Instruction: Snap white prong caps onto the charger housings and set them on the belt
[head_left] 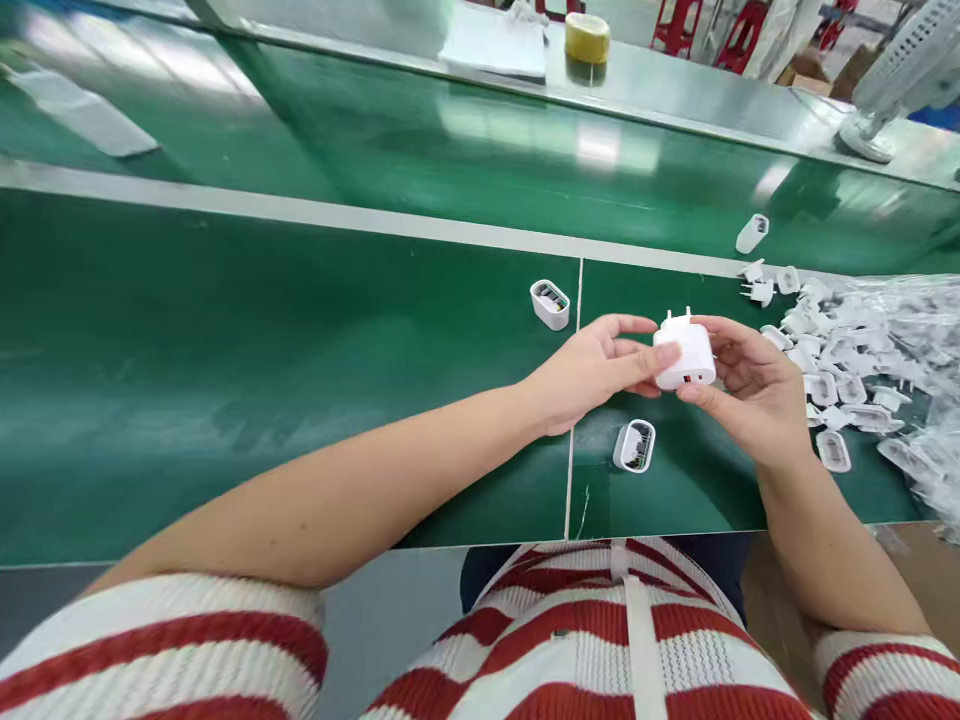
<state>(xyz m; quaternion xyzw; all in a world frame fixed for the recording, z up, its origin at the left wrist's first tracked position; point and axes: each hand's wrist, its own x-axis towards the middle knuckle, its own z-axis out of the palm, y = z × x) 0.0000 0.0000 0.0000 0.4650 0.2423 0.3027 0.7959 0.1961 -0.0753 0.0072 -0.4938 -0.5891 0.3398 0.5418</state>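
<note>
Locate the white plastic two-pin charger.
Head view, right of centre: the charger is held between the left fingers and right fingers, left of the white plastic parts pile.

Yellow tape roll (586, 38), white fan (904, 75)

A charger (684, 356) is sitting between the left hand (596, 368) and the right hand (754, 395). One housing (635, 446) is lying nearer on the workbench (300, 340), a second housing (551, 305) left and farther, a third housing (751, 234) far right. Plug caps (850, 388) are spreading rightward, beside a plastic bag (919, 330). A tape roll (587, 40) is standing on the far ledge (712, 98), left of a fan (900, 75).
</note>
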